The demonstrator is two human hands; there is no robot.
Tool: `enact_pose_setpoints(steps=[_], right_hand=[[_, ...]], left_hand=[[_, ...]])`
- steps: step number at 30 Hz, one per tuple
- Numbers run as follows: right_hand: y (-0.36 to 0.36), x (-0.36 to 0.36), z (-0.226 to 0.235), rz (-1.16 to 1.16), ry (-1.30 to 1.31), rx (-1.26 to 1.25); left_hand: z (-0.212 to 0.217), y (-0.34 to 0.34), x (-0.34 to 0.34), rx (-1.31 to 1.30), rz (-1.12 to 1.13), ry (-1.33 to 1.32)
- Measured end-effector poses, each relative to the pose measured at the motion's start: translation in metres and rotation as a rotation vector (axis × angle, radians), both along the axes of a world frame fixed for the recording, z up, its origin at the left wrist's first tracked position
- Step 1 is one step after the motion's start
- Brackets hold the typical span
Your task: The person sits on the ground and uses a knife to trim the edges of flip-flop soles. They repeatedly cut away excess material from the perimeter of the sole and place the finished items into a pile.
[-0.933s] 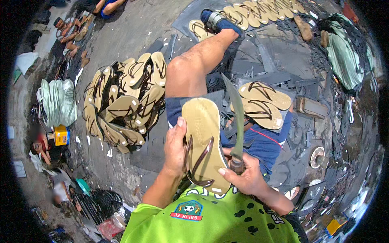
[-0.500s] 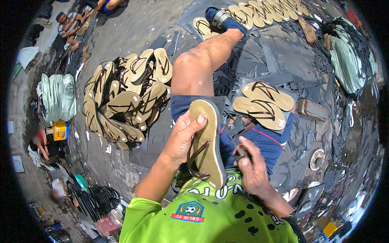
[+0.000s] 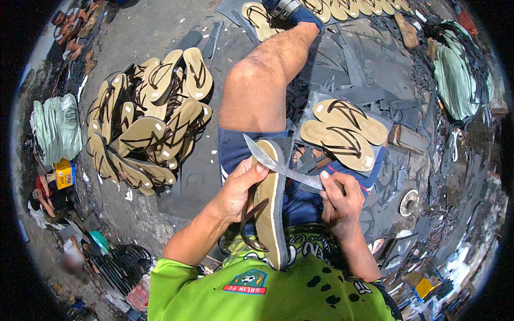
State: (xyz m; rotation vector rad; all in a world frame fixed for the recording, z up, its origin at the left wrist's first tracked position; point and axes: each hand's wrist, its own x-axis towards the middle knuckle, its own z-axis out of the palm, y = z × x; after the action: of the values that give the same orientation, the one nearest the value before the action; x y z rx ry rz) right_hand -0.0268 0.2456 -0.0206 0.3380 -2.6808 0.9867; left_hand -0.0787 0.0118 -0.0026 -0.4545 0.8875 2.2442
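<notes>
My left hand [image 3: 235, 190] is closed around the side of a tan flip-flop [image 3: 269, 190] with a dark brown strap, holding it upright over my lap with the toe end pointing away. A long, curved knife blade [image 3: 297, 176] lies across the upper part of the sole, its tip past the left edge near my left thumb. Closed around the knife's other end is my right hand [image 3: 342, 202], which hides the handle. Just beyond that hand, a pair of similar flip-flops [image 3: 342, 143] rests on a dark sheet over my thigh.
A heap of flip-flops [image 3: 152, 136] lies on the ground at left. More flip-flops [image 3: 332, 8] stand in a row at the far edge. Dark rubber offcuts [image 3: 350, 64] litter the ground by my bare leg. Pale green bundles [image 3: 56, 128] sit at both sides.
My right hand has brought the knife blade across the flip-flop; earlier that hand was blurred, with a dark object in its fingers. The flip-flop has dropped slightly, and the view has shifted.
</notes>
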Motion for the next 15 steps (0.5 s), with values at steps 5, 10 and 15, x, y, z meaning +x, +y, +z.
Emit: enact_pose_setpoints(steps=[5,10,15], right_hand=[[0.000,-0.022,0.020,0.023,-0.079,0.050],[0.004,-0.047,0.055,0.139,-0.443,-0.118],[0.013,-0.080,0.080,0.276,-0.671,-0.167]], left_hand=[[0.009,0.002,-0.014,-0.054,-0.074,0.003],[0.020,0.007,-0.024,-0.055,-0.155,0.017],[0.022,0.006,-0.028,-0.145,-0.184,0.084]])
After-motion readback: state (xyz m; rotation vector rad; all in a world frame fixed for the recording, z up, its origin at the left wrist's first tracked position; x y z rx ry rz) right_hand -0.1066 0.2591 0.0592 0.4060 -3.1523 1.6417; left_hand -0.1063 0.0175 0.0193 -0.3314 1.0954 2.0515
